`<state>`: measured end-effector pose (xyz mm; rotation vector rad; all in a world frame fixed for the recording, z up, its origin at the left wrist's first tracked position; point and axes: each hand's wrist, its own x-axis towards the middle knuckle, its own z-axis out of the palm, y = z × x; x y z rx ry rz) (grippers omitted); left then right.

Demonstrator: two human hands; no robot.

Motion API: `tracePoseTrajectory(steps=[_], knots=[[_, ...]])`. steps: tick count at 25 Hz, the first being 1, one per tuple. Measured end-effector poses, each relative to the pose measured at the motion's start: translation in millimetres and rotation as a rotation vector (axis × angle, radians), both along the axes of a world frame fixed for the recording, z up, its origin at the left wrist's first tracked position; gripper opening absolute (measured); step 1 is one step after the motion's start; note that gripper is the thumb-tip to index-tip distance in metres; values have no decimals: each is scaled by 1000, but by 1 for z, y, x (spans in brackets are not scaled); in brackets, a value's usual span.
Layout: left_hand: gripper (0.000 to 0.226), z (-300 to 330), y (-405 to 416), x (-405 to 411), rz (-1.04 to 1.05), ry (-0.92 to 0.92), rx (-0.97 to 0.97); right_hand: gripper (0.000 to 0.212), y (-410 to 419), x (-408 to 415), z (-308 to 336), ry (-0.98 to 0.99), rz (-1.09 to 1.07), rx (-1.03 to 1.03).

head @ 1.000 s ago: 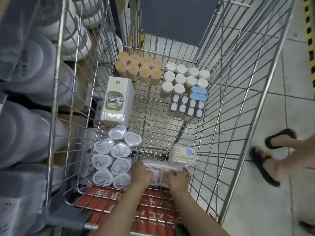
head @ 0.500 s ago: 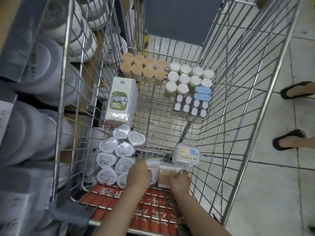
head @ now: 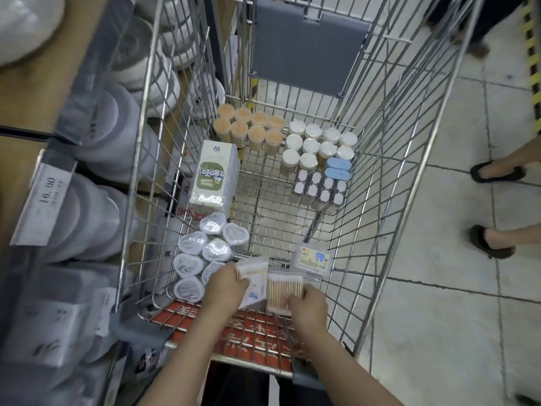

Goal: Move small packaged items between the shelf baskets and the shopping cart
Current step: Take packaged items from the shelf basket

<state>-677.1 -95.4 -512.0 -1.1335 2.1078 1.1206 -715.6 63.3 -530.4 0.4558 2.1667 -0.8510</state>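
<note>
2 swab pkts, flat, cart near end

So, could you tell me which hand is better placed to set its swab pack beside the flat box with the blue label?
Probably the right hand: its swab pack lies just below the flat box, while the left hand is over by the round packs.

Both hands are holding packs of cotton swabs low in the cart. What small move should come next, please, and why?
Probably lower both packs onto the bare wire floor of the cart and let go. The left hand grips one swab pack and the right hand grips another swab pack, both near the close end, between the round white packs and the flat box, where space shows.
</note>
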Motion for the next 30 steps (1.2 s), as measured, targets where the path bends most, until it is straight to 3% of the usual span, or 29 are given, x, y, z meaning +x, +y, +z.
tracePoseTrajectory(steps=[4,11,17,19,23,27,30], knots=[[7,64,-7,15,211,169,99,17,8,-9,63,69,-26,-170],[14,200,-6,65,606,502,184,25,11,-13,175,41,63,-460],[8,285,16,143,1020,681,107,15,-6,9,263,-56,309,-701],[8,306,31,176,1105,715,54,20,-13,23,285,-116,398,-746],[11,346,60,238,1247,790,-102,10,-27,56,328,-201,587,-839],[11,380,79,292,1305,862,-266,44,-41,109,363,-289,774,-890],[16,397,90,334,1336,915,-321,42,-50,157,386,-402,776,-930]])
